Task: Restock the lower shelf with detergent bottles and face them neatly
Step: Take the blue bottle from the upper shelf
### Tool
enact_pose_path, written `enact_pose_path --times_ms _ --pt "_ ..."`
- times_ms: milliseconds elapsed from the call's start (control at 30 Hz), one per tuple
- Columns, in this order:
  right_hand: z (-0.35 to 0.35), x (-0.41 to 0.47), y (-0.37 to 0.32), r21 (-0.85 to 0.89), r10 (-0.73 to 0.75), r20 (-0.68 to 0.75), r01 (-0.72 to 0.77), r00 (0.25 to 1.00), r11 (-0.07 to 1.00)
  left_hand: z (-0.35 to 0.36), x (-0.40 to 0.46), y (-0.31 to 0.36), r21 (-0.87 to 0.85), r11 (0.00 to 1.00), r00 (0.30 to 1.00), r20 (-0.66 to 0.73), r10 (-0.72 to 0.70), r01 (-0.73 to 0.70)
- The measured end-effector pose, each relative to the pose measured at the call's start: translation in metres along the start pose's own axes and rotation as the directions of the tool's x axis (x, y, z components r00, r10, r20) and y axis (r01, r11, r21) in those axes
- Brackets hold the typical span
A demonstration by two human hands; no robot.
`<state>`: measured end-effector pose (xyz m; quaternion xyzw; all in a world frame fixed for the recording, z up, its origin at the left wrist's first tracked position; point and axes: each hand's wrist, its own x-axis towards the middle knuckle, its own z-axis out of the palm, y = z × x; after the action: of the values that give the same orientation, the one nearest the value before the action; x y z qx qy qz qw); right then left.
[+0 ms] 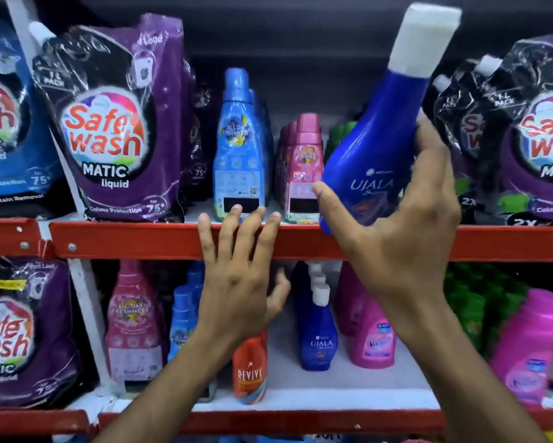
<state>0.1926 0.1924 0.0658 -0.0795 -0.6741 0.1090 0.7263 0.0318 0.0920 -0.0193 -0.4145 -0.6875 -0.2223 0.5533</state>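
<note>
My right hand (406, 231) grips a large dark blue Ujala bottle (377, 135) with a white cap, tilted to the right in front of the upper shelf. My left hand (240, 276) is spread flat with fingers apart over the red front rail (141, 239) of the upper shelf, holding nothing. On the lower shelf (348, 398) stand a smaller Ujala bottle (318, 337), pink bottles (372, 342), an orange Revive bottle (249, 369), light blue bottles (181, 318) and a tall pink bottle (134, 324).
Purple Safewash pouches (109, 123) fill the upper left, upper right (537, 139) and lower left (22, 334). A light blue bottle (238, 148) and pink bottles (303, 167) stand on the upper shelf. Green bottles (479, 302) and a pink bottle (530, 346) sit at the lower right.
</note>
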Motion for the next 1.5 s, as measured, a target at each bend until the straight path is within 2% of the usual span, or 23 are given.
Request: enact_pose_path --times_ms 200,300,500,867,1033,1267,1400,1500 --pt "-0.028 -0.072 0.026 -0.047 0.074 0.073 -0.07 0.995 0.996 0.002 -0.001 0.0 0.021 1.0 1.0 0.004 0.003 -0.003" --pt "-0.031 -0.115 0.047 -0.059 0.161 0.139 -0.154 0.977 0.986 0.002 -0.001 0.001 0.039 0.999 1.0 0.008 -0.002 0.002" --pt "-0.012 -0.186 0.083 -0.087 0.326 0.309 -0.314 0.894 0.945 0.001 0.0 0.003 0.073 0.997 1.0 0.013 -0.012 0.011" --pt "0.027 -0.254 0.113 -0.258 0.498 0.478 -0.426 0.724 0.867 0.003 -0.001 0.0 0.087 0.996 1.0 0.022 -0.013 0.011" --pt "0.029 -0.258 0.116 -0.281 0.523 0.472 -0.441 0.71 0.852 0.006 -0.002 -0.001 0.108 0.994 0.999 0.041 -0.006 0.001" --pt "0.02 -0.261 0.111 -0.316 0.486 0.513 -0.371 0.708 0.873 -0.001 -0.004 0.007 0.043 0.999 0.996 0.087 -0.036 0.032" --pt "-0.004 -0.261 0.117 -0.329 0.433 0.429 -0.31 0.792 0.892 -0.005 -0.037 0.038 -0.188 0.979 0.996 0.047 -0.07 0.078" --pt "-0.03 -0.259 0.133 -0.349 0.419 0.347 -0.299 0.839 0.888 0.001 -0.093 0.082 -0.385 0.923 0.988 0.142 0.057 0.002"
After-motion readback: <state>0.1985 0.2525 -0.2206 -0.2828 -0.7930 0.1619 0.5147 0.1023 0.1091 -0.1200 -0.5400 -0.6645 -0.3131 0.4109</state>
